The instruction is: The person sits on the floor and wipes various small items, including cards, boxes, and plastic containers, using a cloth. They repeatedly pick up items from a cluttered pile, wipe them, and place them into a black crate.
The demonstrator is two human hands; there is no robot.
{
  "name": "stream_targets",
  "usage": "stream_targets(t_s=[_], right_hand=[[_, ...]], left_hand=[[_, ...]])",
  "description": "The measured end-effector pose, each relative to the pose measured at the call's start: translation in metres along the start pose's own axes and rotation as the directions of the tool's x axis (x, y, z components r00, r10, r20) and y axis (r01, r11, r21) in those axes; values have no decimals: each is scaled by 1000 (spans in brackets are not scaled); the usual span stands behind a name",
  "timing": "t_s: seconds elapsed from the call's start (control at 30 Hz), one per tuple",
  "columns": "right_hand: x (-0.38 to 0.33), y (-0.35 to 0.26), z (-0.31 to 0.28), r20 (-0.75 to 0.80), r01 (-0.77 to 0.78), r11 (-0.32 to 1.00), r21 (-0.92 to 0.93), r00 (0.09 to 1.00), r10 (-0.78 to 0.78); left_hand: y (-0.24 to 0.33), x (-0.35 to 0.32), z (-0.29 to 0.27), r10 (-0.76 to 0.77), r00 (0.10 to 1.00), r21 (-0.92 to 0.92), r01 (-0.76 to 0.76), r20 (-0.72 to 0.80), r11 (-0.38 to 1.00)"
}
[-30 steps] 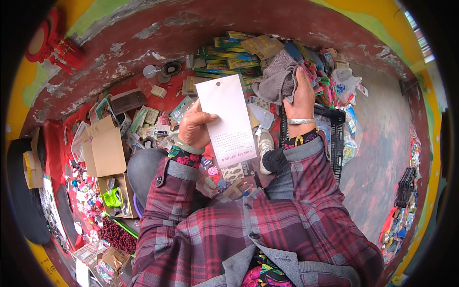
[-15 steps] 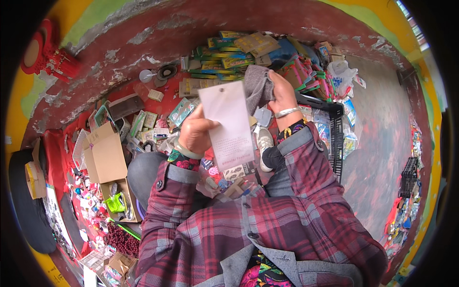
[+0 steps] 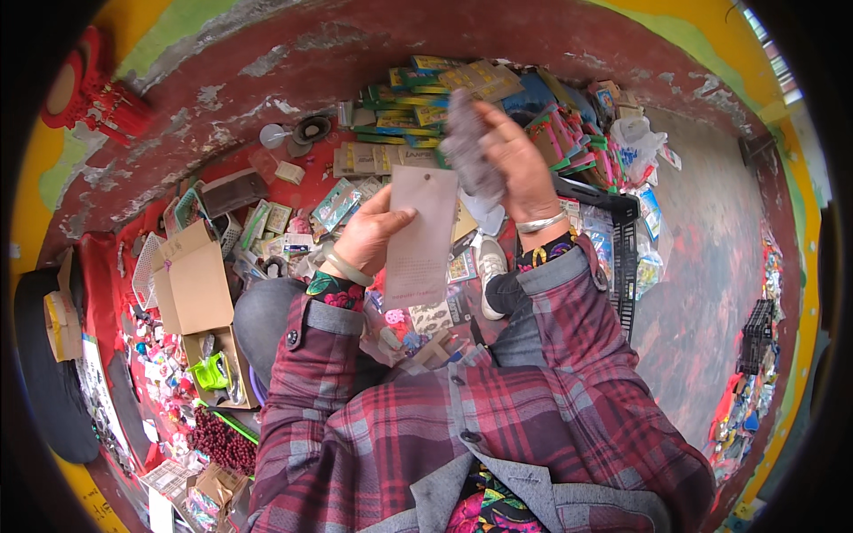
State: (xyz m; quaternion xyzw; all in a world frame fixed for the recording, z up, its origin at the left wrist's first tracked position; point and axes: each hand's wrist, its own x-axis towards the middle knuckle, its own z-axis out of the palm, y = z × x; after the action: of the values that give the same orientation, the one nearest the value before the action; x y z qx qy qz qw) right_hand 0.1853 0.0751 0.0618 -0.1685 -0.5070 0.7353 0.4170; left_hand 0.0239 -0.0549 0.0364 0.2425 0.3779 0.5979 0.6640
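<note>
Card: the pale card is upright in the air above the floor, its punched hole at the top edge and small print toward the bottom edge.
Left hand: the left hand is clamped on the card's left edge, thumb across the near face.
Cloth: the grey cloth, blurred, is off the card's top right corner; whether the two touch, I cannot tell.
Right hand: the right hand grips the cloth at its right side; the exact finger hold is blurred.
Hands: apart, the card and cloth between them.
Shoe: a pale shoe rests on the floor, beyond the card's lower right edge.
Crate: a black crate is right of the right forearm.
Packets: green and yellow packets are heaped at the floor's far edge, by the maroon wall.
Carton: an open carton is toward the floor's left edge, a green item inside.
Beads: dark red beads lie near the carton's lower edge.
</note>
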Motion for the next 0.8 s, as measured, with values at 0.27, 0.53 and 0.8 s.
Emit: stream_targets(t_s=[0.27, 0.53, 0.8], right_hand=[[-8, 20, 2, 273, 130, 726, -675, 959, 82], [-16, 17, 16, 238, 251, 406, -879, 968, -82], [-16, 17, 17, 196, 273, 450, -850, 958, -211]], left_hand=[[-7, 2, -2, -59, 995, 78, 53, 75, 996], [-7, 11, -11, -104, 994, 411, 88, 17, 907], [1, 4, -6, -133, 987, 332, 98, 86, 938]])
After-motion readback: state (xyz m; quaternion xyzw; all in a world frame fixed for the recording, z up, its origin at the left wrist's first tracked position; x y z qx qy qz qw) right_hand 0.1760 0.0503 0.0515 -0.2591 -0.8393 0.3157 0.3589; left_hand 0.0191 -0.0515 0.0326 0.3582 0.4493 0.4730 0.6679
